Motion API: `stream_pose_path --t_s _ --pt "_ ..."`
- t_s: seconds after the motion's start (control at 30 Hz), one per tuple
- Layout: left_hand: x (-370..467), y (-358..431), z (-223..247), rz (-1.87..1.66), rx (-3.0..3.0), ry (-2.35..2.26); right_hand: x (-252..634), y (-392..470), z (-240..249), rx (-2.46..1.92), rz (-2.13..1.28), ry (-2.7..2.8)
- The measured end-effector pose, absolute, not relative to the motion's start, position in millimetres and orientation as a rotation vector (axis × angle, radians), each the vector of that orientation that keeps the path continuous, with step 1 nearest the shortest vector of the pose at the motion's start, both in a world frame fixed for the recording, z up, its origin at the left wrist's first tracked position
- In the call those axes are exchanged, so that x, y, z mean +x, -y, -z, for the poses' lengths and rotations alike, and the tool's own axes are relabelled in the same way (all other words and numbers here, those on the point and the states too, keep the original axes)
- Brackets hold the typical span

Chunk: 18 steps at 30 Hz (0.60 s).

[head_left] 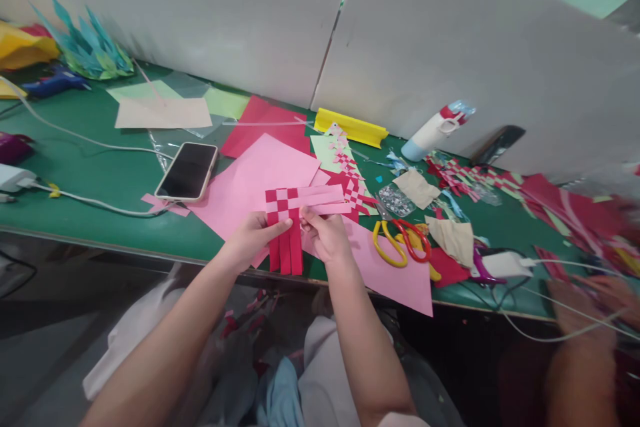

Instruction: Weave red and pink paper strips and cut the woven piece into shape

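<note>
A checkered woven paper piece (283, 202) is held over the near edge of the green surface (115, 170), roughly midway along it. The left hand (251, 239) grips it from its left side: the thumb lies across the red strips (285, 248), just below the checkered block, with the fingers behind. The right hand (324, 233) has its grip closed at the block's lower right corner, thumb and fingers pinched together where the red strips meet the pale pink strips (323, 195). The block itself sits above and between the two thumbs; the red strips run down from it toward the near edge, while the pale pink strips reach out rightward above the right hand. Which strip the right fingertips pinch is hard to make out, as they partly cover it.

Behind the piece, pink paper (250, 170) lies spread on the surface, with a phone (189, 172) to its left. Red-handled scissors (415, 240) and yellow-handled scissors (390, 253) lie right of the hands, partly on a pink sheet (400, 283) that overhangs the near edge. A bottle (431, 135) stands tilted in view toward the far edge. At the right, another person's hands (585, 303) are blurred near the near edge.
</note>
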<state>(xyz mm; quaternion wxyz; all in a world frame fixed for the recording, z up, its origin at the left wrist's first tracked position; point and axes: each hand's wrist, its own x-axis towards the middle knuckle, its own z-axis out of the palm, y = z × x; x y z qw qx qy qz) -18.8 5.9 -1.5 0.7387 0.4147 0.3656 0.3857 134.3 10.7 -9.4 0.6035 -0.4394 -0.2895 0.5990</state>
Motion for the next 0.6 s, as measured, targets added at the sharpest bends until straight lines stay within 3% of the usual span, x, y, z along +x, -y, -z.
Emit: stream_pose_path --t_s 0.6 --pt "-20 -6 2 -0.813 0.995 -0.891 117 -11 14 -1.044 -1.158 0.540"
